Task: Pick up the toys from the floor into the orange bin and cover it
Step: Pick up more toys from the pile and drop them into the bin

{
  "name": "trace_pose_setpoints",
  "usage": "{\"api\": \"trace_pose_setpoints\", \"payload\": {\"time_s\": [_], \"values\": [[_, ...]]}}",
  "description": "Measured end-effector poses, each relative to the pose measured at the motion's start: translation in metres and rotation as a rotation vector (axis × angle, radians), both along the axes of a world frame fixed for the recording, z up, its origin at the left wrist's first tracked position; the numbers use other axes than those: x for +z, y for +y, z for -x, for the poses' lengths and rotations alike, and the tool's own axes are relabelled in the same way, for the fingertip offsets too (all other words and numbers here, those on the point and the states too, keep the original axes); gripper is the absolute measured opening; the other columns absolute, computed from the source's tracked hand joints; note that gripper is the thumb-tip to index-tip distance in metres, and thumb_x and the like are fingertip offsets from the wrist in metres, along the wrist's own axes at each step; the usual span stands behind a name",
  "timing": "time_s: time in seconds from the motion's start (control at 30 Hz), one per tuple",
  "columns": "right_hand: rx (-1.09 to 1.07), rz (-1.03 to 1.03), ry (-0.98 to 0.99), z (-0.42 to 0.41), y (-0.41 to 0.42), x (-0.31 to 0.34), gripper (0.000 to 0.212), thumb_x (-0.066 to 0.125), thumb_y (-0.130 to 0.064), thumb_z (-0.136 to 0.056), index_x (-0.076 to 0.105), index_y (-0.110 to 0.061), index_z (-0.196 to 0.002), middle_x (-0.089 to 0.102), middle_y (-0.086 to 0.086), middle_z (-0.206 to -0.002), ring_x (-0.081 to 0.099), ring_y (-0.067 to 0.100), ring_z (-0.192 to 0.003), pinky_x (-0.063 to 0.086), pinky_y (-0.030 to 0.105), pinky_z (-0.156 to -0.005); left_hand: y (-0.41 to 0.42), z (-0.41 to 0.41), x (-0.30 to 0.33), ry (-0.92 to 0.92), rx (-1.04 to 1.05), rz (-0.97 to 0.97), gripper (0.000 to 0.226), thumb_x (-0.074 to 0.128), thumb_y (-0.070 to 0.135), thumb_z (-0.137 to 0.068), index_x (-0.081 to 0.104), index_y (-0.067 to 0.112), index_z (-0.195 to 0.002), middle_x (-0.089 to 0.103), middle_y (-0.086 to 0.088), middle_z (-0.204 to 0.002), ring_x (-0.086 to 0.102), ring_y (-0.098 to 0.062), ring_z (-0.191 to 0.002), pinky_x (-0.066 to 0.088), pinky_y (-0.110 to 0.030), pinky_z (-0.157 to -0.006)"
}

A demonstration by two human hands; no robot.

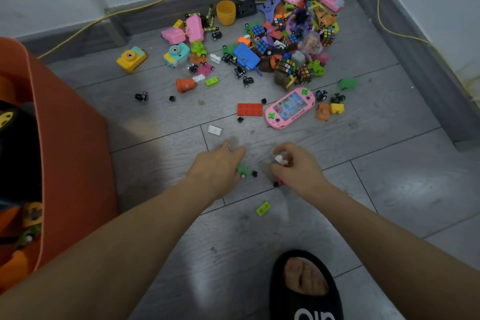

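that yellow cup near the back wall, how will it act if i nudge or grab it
The yellow cup looks like thin hollow plastic, so probably light and stiff. It stands open end up on the floor, tilted slightly; a nudge may tip it, and its round wall would likely roll.

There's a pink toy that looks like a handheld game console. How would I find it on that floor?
Start at the big pile of toys in the corner of the grey floor, then look at its near edge. There the pink game lies flat, just right of a red brick. It is the only long, rounded pink piece with a screen in its middle.
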State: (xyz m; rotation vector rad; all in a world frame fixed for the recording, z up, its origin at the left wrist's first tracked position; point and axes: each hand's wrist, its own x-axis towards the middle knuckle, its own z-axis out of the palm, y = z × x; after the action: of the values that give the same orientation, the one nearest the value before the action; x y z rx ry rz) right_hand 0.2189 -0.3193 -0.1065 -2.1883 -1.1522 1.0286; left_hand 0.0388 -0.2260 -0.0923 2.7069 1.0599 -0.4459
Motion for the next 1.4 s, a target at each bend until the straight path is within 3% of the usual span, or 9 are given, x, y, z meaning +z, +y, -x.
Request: {"api": "trace_pose_setpoints", "payload": {"time_s": [0.2, 0.33, 0.5, 0.7, 0.9, 1.1, 1.27, 1.33, 1.4], "values": [[0.282, 0.017, -0.244, 0.018, -0.019, -0.007, 0.021, 0.069, -0.019, -0.081, 0.065, -0.011, -0.101, 0.052, 0.009, -0.097, 0.057, 0.032, -0.09, 0.046, 0.032, -0.073, 0.001, 0.016, -0.003, 0.17, 0.05, -0.157, 0.056, 0.033, 0.055, -0.093, 0.031, 0.022, -0.138, 0.041, -0.014, -0.135, 0.045, -0.029, -0.114, 0.041, -0.041, -0.084], [0.394, 0.024, -0.439, 0.028, -0.025, -0.01, 0.027, 0.057, -0.019, -0.089, 0.055, -0.009, -0.114, 0.052, 0.012, -0.112, 0.05, 0.033, -0.102, 0.045, 0.038, -0.074, -0.006, 0.018, -0.008, 0.201, 0.098, -0.044, 0.06, 0.037, 0.06, -0.09, 0.023, 0.026, -0.137, 0.028, -0.015, -0.14, 0.048, -0.033, -0.109, 0.045, -0.042, -0.079], [0.424, 0.021, -0.493, 0.032, -0.021, -0.01, 0.02, 0.053, -0.018, -0.091, 0.052, -0.008, -0.109, 0.056, 0.012, -0.11, 0.056, 0.034, -0.099, 0.034, 0.032, -0.066, -0.009, 0.015, -0.011, 0.181, 0.112, 0.099, 0.054, 0.04, 0.033, -0.099, 0.016, 0.017, -0.145, 0.014, -0.025, -0.15, 0.062, -0.032, -0.095, 0.045, -0.034, -0.07], [0.24, -0.035, -0.299, 0.03, -0.003, -0.006, 0.012, 0.058, -0.014, -0.085, 0.049, -0.011, -0.092, 0.052, 0.008, -0.094, 0.053, 0.027, -0.081, 0.039, 0.033, -0.064, -0.008, 0.013, -0.005, 0.209, 0.071, 0.109, 0.061, 0.046, 0.005, -0.095, 0.015, 0.006, -0.148, 0.006, -0.033, -0.154, 0.065, -0.031, -0.089, 0.042, -0.03, -0.063], [0.55, -0.027, -0.317, 0.041, 0.014, -0.01, 0.027, 0.055, -0.012, -0.088, 0.057, -0.009, -0.116, 0.053, 0.014, -0.11, 0.059, 0.036, -0.087, 0.053, 0.043, -0.072, 0.006, 0.012, -0.013, -0.093, 0.291, 0.239, 0.037, 0.049, 0.012, -0.094, 0.035, 0.007, -0.128, 0.047, -0.02, -0.119, 0.051, -0.028, -0.075, 0.037, -0.032, -0.061], [0.649, 0.004, -0.426, 0.042, 0.018, -0.013, 0.025, 0.053, -0.013, -0.094, 0.053, -0.004, -0.118, 0.052, 0.015, -0.116, 0.06, 0.035, -0.094, 0.048, 0.039, -0.073, 0.005, 0.012, -0.015, -0.18, 0.302, 0.41, 0.008, 0.041, 0.021, -0.098, 0.034, 0.019, -0.102, 0.058, -0.012, -0.085, 0.055, -0.029, -0.075, 0.043, -0.037, -0.063], [0.279, -0.001, -0.239, 0.036, 0.021, -0.008, 0.012, 0.06, -0.01, -0.088, 0.06, -0.003, -0.098, 0.059, 0.012, -0.096, 0.058, 0.026, -0.085, 0.042, 0.032, -0.069, -0.004, 0.013, -0.022, -0.255, 0.279, 0.351, 0.02, 0.045, 0.041, -0.098, 0.042, 0.021, -0.101, 0.063, -0.007, -0.091, 0.058, -0.026, -0.078, 0.052, -0.042, -0.07], [-0.029, 0.06, -0.022, 0.028, 0.023, -0.004, 0.007, 0.066, -0.011, -0.087, 0.06, -0.008, -0.09, 0.06, 0.004, -0.079, 0.06, 0.013, -0.066, 0.046, 0.023, -0.058, -0.005, 0.011, -0.019, -0.272, 0.272, 0.326, 0.027, 0.05, 0.045, -0.096, 0.044, 0.02, -0.103, 0.06, -0.004, -0.092, 0.056, -0.023, -0.079, 0.05, -0.038, -0.069], [-0.286, 0.079, 0.272, 0.019, 0.023, -0.003, 0.01, 0.071, -0.011, -0.085, 0.06, -0.011, -0.083, 0.062, 0.007, -0.075, 0.065, 0.015, -0.059, 0.058, 0.03, -0.063, -0.007, 0.008, -0.015, -0.224, 0.24, 0.326, 0.033, 0.055, 0.046, -0.094, 0.043, 0.018, -0.105, 0.055, -0.003, -0.092, 0.054, -0.023, -0.081, 0.049, -0.038, -0.07]]}}
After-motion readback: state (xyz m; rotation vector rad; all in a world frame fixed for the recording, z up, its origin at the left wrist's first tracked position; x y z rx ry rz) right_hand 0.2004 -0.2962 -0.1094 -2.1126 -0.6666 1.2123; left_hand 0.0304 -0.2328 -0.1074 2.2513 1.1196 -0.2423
